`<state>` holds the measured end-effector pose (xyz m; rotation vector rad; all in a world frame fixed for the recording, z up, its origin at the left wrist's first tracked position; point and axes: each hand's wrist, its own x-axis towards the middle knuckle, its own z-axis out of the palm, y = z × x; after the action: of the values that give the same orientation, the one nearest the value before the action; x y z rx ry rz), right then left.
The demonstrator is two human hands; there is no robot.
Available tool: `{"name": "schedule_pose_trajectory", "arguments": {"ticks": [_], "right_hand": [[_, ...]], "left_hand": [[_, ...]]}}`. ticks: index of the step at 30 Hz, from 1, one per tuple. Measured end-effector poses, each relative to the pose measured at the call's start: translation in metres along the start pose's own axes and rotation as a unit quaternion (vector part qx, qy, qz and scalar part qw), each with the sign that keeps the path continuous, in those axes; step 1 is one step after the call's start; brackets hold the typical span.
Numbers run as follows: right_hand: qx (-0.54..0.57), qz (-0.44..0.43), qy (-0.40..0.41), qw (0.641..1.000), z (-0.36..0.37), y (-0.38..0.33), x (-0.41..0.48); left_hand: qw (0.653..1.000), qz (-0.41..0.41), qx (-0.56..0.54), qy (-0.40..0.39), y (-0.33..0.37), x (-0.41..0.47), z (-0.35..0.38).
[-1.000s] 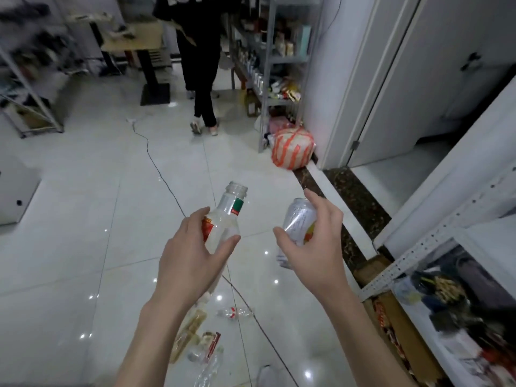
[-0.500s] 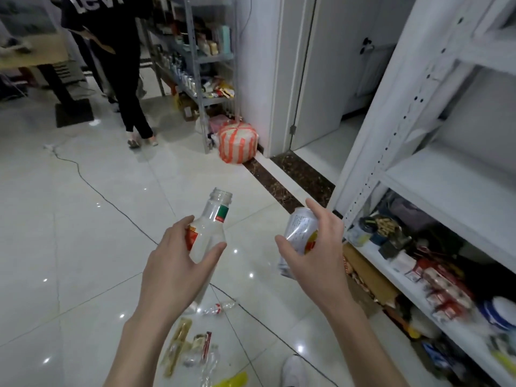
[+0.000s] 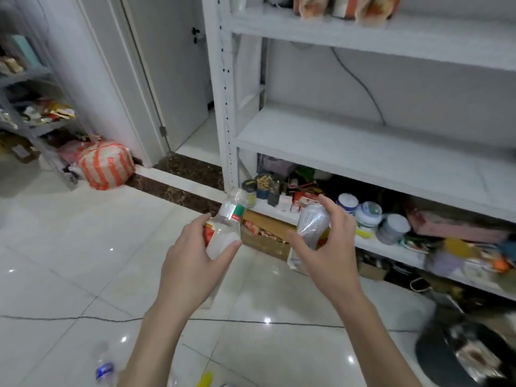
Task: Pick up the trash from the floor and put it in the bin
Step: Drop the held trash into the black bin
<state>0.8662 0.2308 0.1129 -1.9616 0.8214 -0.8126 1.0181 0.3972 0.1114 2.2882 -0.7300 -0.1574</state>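
Left hand [image 3: 192,263]: clenched round the lower body of a clear plastic bottle [image 3: 227,219], thumb on the near right side, fingers on the left. The bottle has no cap, tilts neck-up to the right, and carries a red label and a green band.

Right hand [image 3: 331,255]: grasps a silver can [image 3: 311,222], thumb on the left side, fingers curled over the top and right side. The can has fine print on its face; its lower end is hidden behind the hand.

Both items are held above the floor [image 3: 55,247], near each other but not touching.

Bin [image 3: 427,356]: a dark round container at lower right, standing on the floor, blurred, with pale contents inside. It is well apart from both hands.

On the floor near the bottom edge: a small bottle with a blue label [image 3: 104,370] and a yellow item [image 3: 205,379], its type not discernible. A thin cable [image 3: 69,318] runs across the tiles beneath the forearms.

Beyond the hands: a white shelf unit [image 3: 349,146], its lowest shelf crowded with jars [image 3: 368,213] and packets. To its left, a door [image 3: 173,65] and an orange-and-white striped bag [image 3: 104,164] on the floor.
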Motion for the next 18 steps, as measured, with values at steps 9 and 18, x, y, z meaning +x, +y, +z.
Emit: {"name": "schedule_pose_trajectory", "arguments": {"ticks": [9, 18], "right_hand": [[-0.043, 0.077, 0.174, 0.981, -0.218, 0.101, -0.093], [-0.045, 0.189, 0.321, 0.927, -0.401, 0.182, -0.200]], "left_hand": [[0.982, 0.143, -0.023, -0.119, 0.167, -0.093, 0.145], [0.929, 0.256, -0.047, -0.261, 0.315, -0.205, 0.278]]}}
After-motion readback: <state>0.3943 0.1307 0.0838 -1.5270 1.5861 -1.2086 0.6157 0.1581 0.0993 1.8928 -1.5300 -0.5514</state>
